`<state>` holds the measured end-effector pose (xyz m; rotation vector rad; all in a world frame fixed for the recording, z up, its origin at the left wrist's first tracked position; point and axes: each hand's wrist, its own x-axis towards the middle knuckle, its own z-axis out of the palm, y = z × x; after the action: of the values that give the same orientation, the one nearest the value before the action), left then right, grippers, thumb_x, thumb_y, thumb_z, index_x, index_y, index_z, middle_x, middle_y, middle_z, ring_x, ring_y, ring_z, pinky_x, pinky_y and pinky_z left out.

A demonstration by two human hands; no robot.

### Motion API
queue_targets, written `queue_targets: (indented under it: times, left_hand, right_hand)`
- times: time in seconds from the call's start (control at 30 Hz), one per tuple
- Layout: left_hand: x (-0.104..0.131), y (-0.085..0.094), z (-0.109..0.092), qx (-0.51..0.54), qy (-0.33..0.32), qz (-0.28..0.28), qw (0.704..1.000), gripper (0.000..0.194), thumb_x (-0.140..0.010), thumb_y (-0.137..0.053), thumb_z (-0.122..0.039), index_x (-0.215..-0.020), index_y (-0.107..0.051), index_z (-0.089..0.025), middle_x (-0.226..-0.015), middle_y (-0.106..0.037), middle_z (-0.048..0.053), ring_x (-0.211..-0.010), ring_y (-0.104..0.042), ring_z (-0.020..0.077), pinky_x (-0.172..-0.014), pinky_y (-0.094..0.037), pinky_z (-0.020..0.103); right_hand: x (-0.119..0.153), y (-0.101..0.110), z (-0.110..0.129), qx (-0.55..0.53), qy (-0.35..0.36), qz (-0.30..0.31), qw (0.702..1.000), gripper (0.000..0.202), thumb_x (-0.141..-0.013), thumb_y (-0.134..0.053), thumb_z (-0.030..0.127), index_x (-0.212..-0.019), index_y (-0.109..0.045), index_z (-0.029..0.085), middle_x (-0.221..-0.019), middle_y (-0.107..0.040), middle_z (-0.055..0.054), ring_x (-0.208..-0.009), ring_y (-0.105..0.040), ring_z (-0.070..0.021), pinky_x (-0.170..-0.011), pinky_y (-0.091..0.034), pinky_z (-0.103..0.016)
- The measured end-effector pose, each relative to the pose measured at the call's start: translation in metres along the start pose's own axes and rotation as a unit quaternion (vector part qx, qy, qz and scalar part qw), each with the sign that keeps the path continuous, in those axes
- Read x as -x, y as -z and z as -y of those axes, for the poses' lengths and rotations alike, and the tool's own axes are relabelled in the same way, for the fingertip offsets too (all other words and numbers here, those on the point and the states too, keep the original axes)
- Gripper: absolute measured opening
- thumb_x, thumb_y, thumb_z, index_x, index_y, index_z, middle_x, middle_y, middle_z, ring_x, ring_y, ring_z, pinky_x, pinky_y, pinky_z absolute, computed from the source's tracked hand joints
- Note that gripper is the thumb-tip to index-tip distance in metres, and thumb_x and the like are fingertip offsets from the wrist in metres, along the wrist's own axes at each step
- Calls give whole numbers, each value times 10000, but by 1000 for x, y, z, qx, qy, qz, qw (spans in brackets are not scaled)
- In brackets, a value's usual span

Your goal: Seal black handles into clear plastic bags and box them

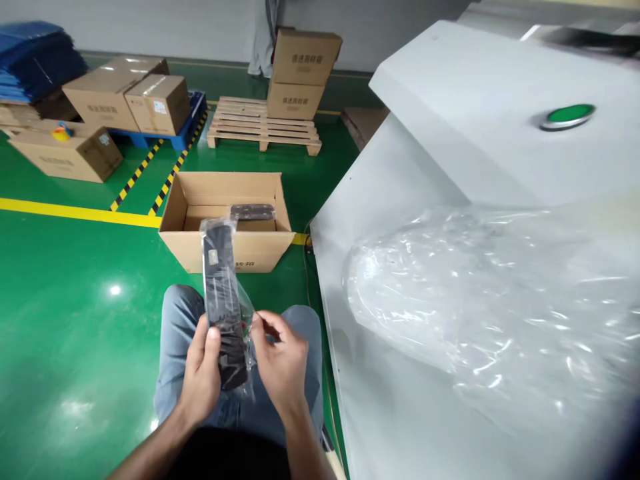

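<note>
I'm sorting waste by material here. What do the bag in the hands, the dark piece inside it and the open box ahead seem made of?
Bag: thin clear plastic film, glossy; it crinkles and glints. Dark piece: probably matte black moulded plastic, though the look leaves it open. Open box: brown corrugated cardboard, dull, with folded flaps.

Wooden pallet behind, stacked cartons atop; green button, possibly machine's.

Open floor to left, carton blocks straight ahead, white machine walls off right side
</note>
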<state>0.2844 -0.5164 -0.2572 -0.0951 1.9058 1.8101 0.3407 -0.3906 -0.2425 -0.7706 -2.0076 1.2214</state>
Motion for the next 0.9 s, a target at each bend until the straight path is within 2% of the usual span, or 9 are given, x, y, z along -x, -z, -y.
queue_targets:
  times: [0.13,0.27,0.33,0.4,0.5,0.57,0.7,0.8,0.9]
  left_hand:
    - [-6,1,-8,22,21,11,999,718,-878,-636,-765,-1284,-666,-173,-1333,-715,136,-1314,-622,332,-1109,-502,402]
    - [-13,2,-15,2,-55,13,998,583,-935,-589,-724,-1212,-681,-220,-1217,-743,78,-1078,-692,254,-926,-549,324]
    - [-15,1,-18,-19,-86,6,996,515,-954,-582,-696,-1147,-685,-230,-1131,-743,63,-981,-681,235,-875,-540,317]
    - [-15,-1,-20,-28,-100,-1,995,478,-957,-589,-679,-1094,-683,-231,-1043,-738,56,-912,-666,227,-833,-535,314]
    - [-14,-4,-29,-10,-87,-6,996,498,-937,-607,-691,-1072,-696,-221,-978,-747,55,-859,-672,228,-799,-544,312]
    - [-13,-3,-36,-2,-60,4,998,538,-917,-615,-715,-1039,-718,-200,-942,-761,61,-825,-683,228,-769,-549,303]
    - [-15,3,-42,-18,-18,71,997,585,-905,-615,-736,-955,-752,-170,-921,-783,86,-846,-709,241,-809,-569,305]
    - [-17,5,-39,-26,-7,95,995,578,-903,-621,-736,-973,-765,-181,-995,-795,95,-958,-727,260,-895,-575,322]
    - [-18,2,-37,-6,-1,50,999,599,-884,-628,-759,-1019,-758,-190,-1017,-801,85,-969,-737,261,-890,-582,319]
  right_hand:
    - [-3,7,0,-39,-32,3,999,184,-994,-625,336,-999,-762,214,-828,-788,-50,-710,-747,-185,-719,-631,-303]
    - [8,5,3,-14,-3,22,1000,349,-944,-699,384,-1242,-691,201,-854,-771,-47,-713,-731,-178,-711,-629,-306]
    - [14,1,4,2,0,45,999,344,-912,-743,397,-1198,-709,208,-849,-766,-40,-698,-720,-172,-696,-618,-293]
    - [15,-1,2,3,-4,67,998,199,-946,-704,386,-1045,-752,220,-834,-770,-44,-699,-721,-171,-680,-601,-280]
    - [10,3,-4,-13,-10,94,995,244,-996,-620,375,-865,-766,229,-811,-781,-54,-723,-728,-184,-661,-577,-274]
    - [4,11,-10,-31,-36,119,992,294,-992,-621,406,-809,-761,223,-743,-763,-41,-665,-701,-176,-609,-552,-261]
    - [-9,31,-22,-84,-112,213,967,317,-964,-654,442,-782,-758,205,-630,-699,-6,-560,-633,-147,-523,-504,-232]
    - [-13,40,-28,-112,-130,254,952,286,-970,-644,434,-858,-768,202,-686,-715,-8,-608,-660,-149,-560,-533,-232]
    - [-10,40,-28,-145,-135,241,950,293,-970,-646,448,-1088,-757,205,-788,-738,-17,-686,-701,-159,-625,-580,-250]
